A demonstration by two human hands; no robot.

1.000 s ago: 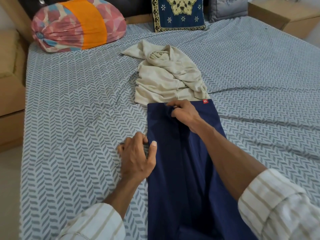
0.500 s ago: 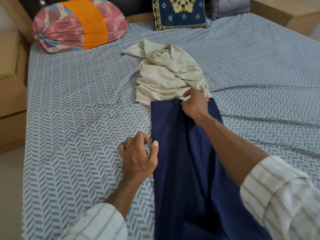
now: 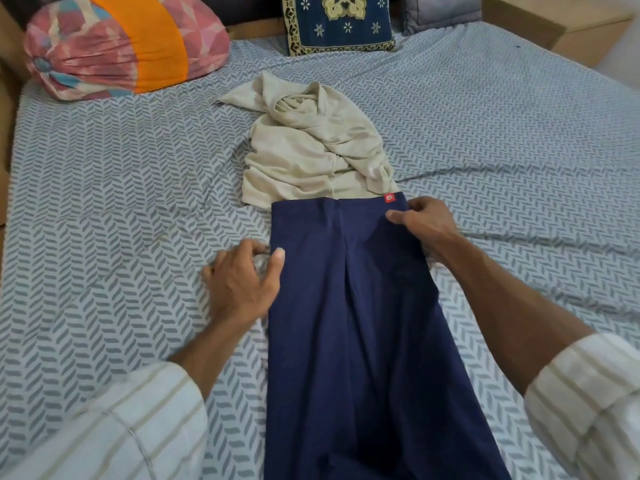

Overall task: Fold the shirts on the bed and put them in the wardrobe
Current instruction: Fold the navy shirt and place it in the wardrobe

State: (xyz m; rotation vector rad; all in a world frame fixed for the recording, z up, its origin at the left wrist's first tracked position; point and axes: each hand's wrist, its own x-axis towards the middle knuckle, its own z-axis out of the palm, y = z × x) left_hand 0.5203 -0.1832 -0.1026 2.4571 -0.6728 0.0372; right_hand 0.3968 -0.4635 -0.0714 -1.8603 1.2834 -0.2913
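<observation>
A navy blue shirt point(image 3: 360, 334) lies in a long narrow strip down the middle of the bed point(image 3: 114, 209), with a small red tag at its far right corner. My left hand point(image 3: 242, 282) pinches its left edge, thumb on top of the cloth. Over at the right edge near the far end, my right hand point(image 3: 424, 225) grips the cloth, thumb on top. A crumpled beige shirt point(image 3: 311, 147) sits just beyond the navy one, touching its far edge.
A pink and orange bolster point(image 3: 117, 46) lies at the bed's far left. A dark blue patterned cushion point(image 3: 337, 22) and a grey pillow point(image 3: 440, 10) lean at the head. Wooden furniture point(image 3: 588, 32) stands at the far right.
My right hand has slid from the middle of the navy shirt's far edge to its right edge. My left hand has stayed at the left edge.
</observation>
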